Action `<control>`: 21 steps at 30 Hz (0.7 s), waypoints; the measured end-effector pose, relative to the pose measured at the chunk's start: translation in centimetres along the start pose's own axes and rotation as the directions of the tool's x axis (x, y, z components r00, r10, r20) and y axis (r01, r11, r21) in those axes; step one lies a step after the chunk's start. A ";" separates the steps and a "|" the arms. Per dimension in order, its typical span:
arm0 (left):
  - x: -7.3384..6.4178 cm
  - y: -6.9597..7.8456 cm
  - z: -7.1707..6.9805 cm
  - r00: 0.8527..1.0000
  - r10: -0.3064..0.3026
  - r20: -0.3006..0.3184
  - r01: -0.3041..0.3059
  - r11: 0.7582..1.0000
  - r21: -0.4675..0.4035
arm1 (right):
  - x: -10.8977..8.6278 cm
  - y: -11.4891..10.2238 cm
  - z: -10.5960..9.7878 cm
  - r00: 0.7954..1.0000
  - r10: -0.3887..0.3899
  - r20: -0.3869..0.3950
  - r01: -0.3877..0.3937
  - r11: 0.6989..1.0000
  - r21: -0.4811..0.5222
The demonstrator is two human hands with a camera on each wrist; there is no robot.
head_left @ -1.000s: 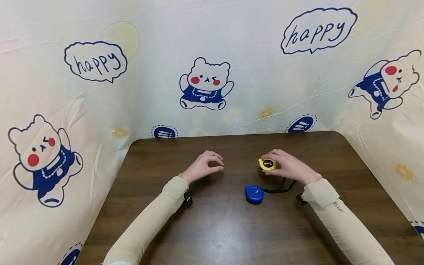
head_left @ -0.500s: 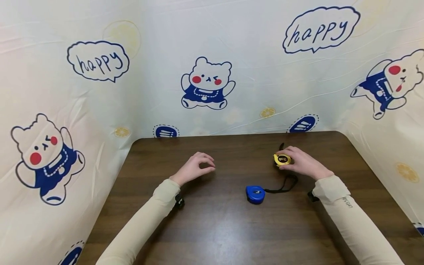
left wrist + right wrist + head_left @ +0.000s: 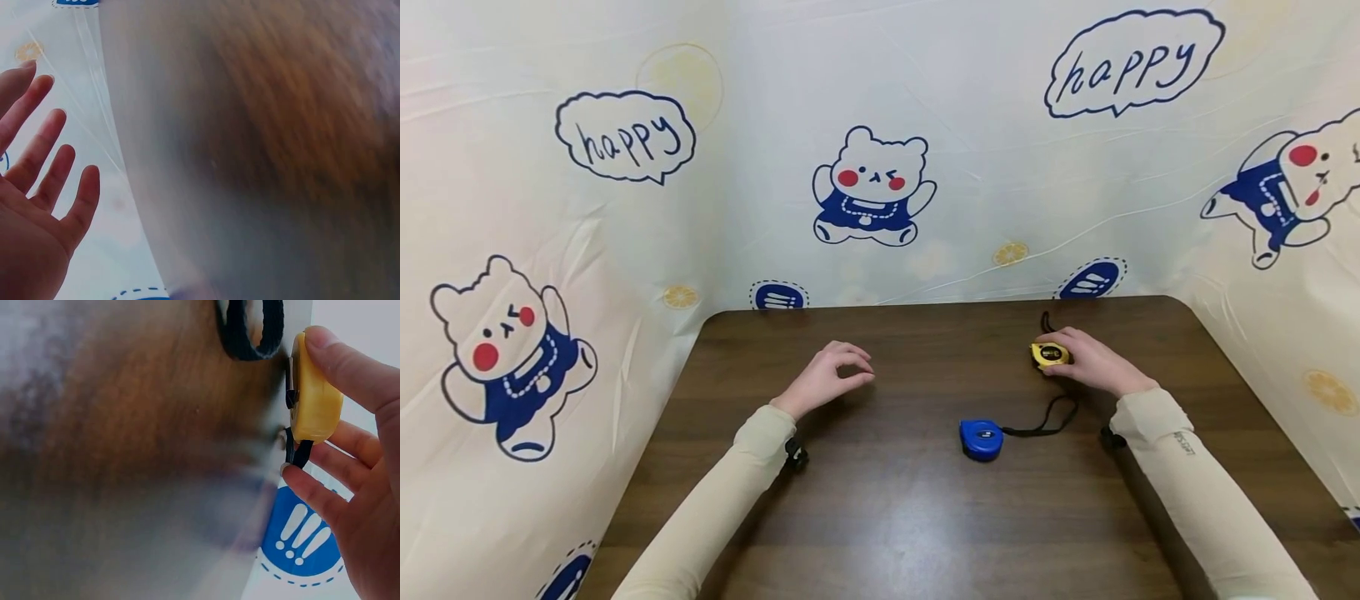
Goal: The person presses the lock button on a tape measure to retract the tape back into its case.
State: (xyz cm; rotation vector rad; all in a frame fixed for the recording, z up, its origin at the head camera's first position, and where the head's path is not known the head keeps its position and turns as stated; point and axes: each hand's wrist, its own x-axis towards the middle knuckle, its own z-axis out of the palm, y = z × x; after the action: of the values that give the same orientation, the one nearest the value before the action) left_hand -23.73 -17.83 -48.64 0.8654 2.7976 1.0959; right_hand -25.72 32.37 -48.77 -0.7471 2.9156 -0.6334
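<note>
Toward the back right of the table, my right hand (image 3: 1093, 361) holds a yellow tape measure (image 3: 1049, 355) between thumb and fingers. In the right wrist view the yellow tape measure (image 3: 319, 394) shows edge-on, the thumb on one end and fingers at the other, with its black strap hanging by the fingertips. A blue tape measure (image 3: 981, 440) lies nearer the front, its black wrist strap (image 3: 1045, 430) looped out to the right. My left hand (image 3: 826, 379) hovers over the left half of the table, fingers loosely bent and holding nothing; the left wrist view shows its fingers (image 3: 47, 150) spread.
The dark brown wooden table (image 3: 880, 517) has rounded far corners. A pale cloth (image 3: 985, 167) printed with bears and "happy" bubbles surrounds it at the back and both sides.
My right hand has carried the yellow tape measure to the right and slightly back, away from the blue one. My left hand has drawn back to the left.
</note>
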 end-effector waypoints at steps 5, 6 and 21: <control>-0.5 -0.4 -0.4 1.000 -0.016 -0.004 0.016 1.000 0.008 | 0.2 0.3 0.0 1.000 0.009 0.010 -0.009 1.000 -0.005; -0.6 -0.5 -0.5 1.000 -0.018 -0.006 0.018 1.000 0.007 | 0.2 0.4 0.0 1.000 0.010 0.011 -0.010 1.000 -0.005; -2.2 -1.9 -1.3 0.999 -0.033 -0.032 0.034 0.998 0.046 | -0.3 0.0 -0.3 0.998 0.063 0.032 -0.064 0.997 0.044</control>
State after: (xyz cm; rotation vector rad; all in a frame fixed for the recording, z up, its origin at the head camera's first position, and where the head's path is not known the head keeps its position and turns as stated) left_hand -23.08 -20.84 -49.25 0.8090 2.8624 1.0527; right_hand -25.48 32.65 -48.54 -0.6506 2.8745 -0.6724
